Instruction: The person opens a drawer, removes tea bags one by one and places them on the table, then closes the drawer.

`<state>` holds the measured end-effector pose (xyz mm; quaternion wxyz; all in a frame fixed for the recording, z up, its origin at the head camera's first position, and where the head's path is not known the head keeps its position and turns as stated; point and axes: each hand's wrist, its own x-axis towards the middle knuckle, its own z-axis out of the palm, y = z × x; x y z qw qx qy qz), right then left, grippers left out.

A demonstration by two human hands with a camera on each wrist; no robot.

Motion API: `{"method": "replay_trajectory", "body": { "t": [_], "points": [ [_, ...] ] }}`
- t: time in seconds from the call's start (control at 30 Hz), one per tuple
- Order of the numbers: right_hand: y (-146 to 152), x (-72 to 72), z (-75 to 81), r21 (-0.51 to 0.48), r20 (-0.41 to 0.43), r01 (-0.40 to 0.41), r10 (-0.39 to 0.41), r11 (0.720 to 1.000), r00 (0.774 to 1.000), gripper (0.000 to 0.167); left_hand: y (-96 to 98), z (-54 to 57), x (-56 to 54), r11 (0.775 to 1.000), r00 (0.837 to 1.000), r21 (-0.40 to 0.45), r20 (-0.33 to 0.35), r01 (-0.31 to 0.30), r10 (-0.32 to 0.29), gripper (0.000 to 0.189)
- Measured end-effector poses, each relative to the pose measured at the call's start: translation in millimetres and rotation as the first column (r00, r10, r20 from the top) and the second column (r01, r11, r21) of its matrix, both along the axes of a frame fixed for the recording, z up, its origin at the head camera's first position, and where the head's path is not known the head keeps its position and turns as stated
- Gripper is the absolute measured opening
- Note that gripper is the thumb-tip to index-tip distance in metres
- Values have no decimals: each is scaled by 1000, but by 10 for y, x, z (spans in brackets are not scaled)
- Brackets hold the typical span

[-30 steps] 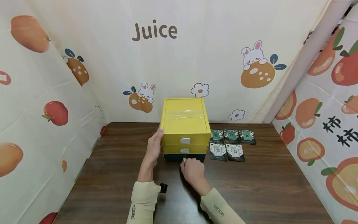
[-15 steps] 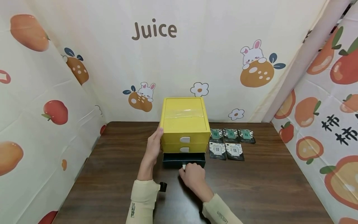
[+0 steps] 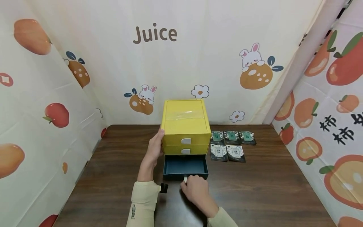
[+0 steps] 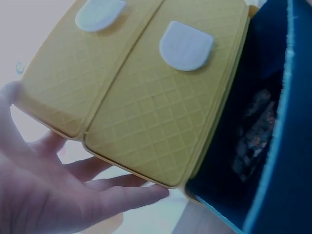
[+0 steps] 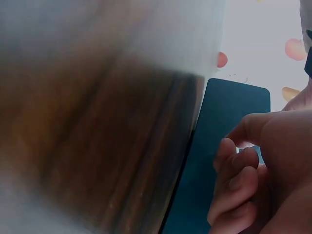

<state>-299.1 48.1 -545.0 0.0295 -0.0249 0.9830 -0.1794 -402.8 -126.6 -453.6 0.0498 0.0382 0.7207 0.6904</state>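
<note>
A yellow drawer box [image 3: 185,115] stands on the table, with two yellow drawer fronts that have white tabs. Below them its dark blue bottom drawer [image 3: 185,165] is pulled well out. My right hand [image 3: 197,189] has curled fingers and pinches the white drawer tab [image 3: 185,179] at the front of that drawer. My left hand [image 3: 154,148] lies against the left side of the box, fingers fairly straight along it, thumb near the top front edge. In the left wrist view, a mottled dark patch [image 4: 256,131] shows inside the drawer.
To the right of the box lie several small square packets in two rows: green-labelled packets [image 3: 232,137] behind, white-labelled packets [image 3: 236,153] in front. A printed cloth [image 3: 113,63] hangs behind the brown wooden table [image 3: 255,189] and down both sides.
The bottom drawer has slid out toward me, from nearly closed to showing its inside, with my right hand moving along on its tab. My left hand stays on the box's side.
</note>
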Motion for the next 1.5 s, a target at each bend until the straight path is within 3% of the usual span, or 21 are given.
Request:
{"method": "replay_trajectory", "body": {
  "t": [0.23,0.5,0.67,0.9,1.03,1.13,1.23,1.33,1.43,1.5],
  "points": [
    [-13,111,11,7,34,2,-2,1000,999,52,-29,94,16,996,996,-3,38,84,-84,62],
    [8,265,39,0,87,-14,14,1000,996,50,-14,368,193,992,992,-27,-3,126,-126,56],
    [22,310,28,-17,89,-22,23,1000,996,50,-11,374,222,992,992,-32,-25,124,-124,55],
    [24,322,9,-24,100,-27,29,999,995,51,-8,365,219,993,993,-11,-5,114,-114,54],
    [44,342,4,-19,191,-66,68,998,979,51,-11,361,215,995,995,-17,0,101,-101,55],
    [83,364,29,-28,284,-139,141,990,948,46,-15,358,213,995,995,-23,1,98,-98,54],
    [146,381,164,-139,318,-253,285,957,904,39,-16,355,212,995,995,-25,-6,98,-98,54],
    [236,347,420,-340,233,-366,455,866,859,31,-14,355,213,995,996,-31,-8,93,-93,54],
    [322,234,683,-440,100,-428,517,789,850,23,-13,356,216,996,996,-38,0,84,-84,54],
    [358,113,792,-422,49,-438,503,794,863,22,-14,355,216,996,997,-42,1,79,-79,55]
  ]
}}
